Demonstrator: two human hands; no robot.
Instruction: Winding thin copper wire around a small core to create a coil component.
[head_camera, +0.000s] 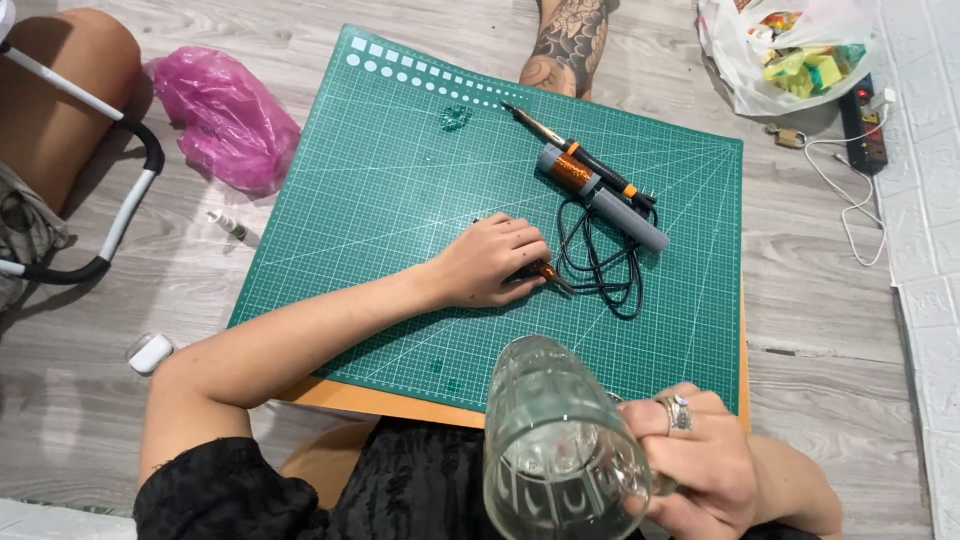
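Down low in the view, the right hand (700, 460) is curled tight around the handle of a clear glass mug (555, 450), lifted close to the camera; a ring sits on one finger. Whether the mug holds any liquid cannot be told through the ribbed glass. The left hand (490, 262) reaches out over the green cutting mat (380, 200) on the floor, fingers bent and closed over a small dark tool with an orange-brown tip (545, 272), pressing it against the mat. Just beside that hand lies a coiled black cord (600, 265), which runs up to a grey tool wound with copper wire (600, 195) and a thin soldering iron (565, 145) touching it. A white plastic bag (790, 50) at the far right holds bright yellow and green packets. A crumpled pink bag (222, 115) lies left of the mat.
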